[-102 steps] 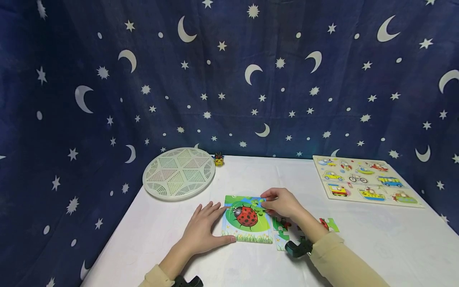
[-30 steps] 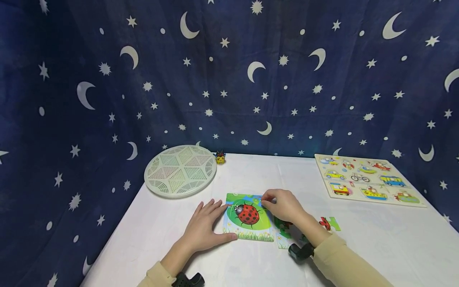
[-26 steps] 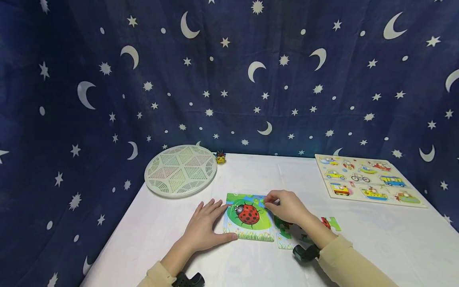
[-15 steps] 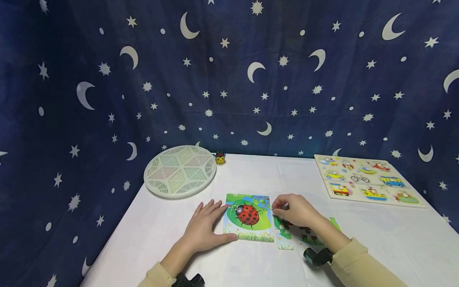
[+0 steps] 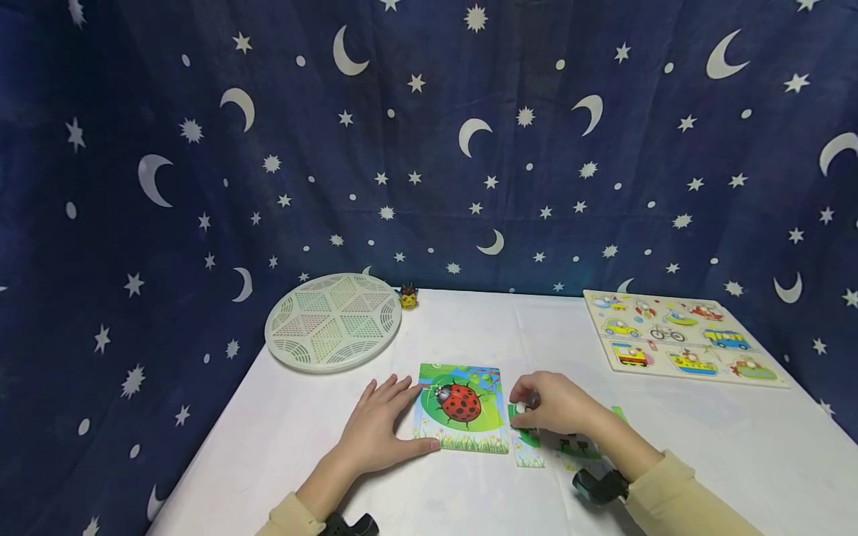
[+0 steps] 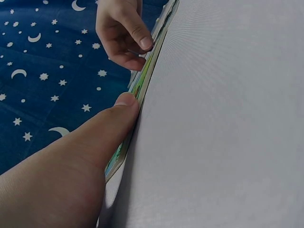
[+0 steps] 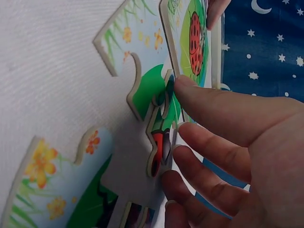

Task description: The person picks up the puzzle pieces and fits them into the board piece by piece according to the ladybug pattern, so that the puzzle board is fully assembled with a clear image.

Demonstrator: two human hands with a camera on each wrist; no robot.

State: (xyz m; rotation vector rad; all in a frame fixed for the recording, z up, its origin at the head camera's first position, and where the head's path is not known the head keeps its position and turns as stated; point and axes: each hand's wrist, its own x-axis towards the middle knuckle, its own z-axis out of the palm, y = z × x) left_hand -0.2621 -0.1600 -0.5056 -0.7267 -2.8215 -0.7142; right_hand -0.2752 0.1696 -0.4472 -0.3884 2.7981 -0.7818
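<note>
The square ladybug puzzle (image 5: 459,402) lies on the white table, its ladybug picture showing whole. My left hand (image 5: 383,432) rests at its left side with spread fingers; in the left wrist view the thumb (image 6: 121,111) touches the board's edge. Just right of the board, my right hand (image 5: 556,402) pinches a green, red and black puzzle piece (image 7: 157,137) between thumb and fingers, partly hidden by them. Beside it lies a puzzle piece with grass and flowers (image 5: 529,456). Another flowered piece (image 7: 40,164) shows nearer in the right wrist view.
A round pale game board (image 5: 335,321) leans at the back left, with a small yellow-and-red figure (image 5: 408,296) beside it. At the right lies a wooden vehicle puzzle board (image 5: 684,339). A dark blue star-and-moon curtain (image 5: 429,149) hangs behind the table.
My right hand has left the board's upper right corner, moving right and toward me to the loose pieces, where it now pinches one. The left hand stays in place.
</note>
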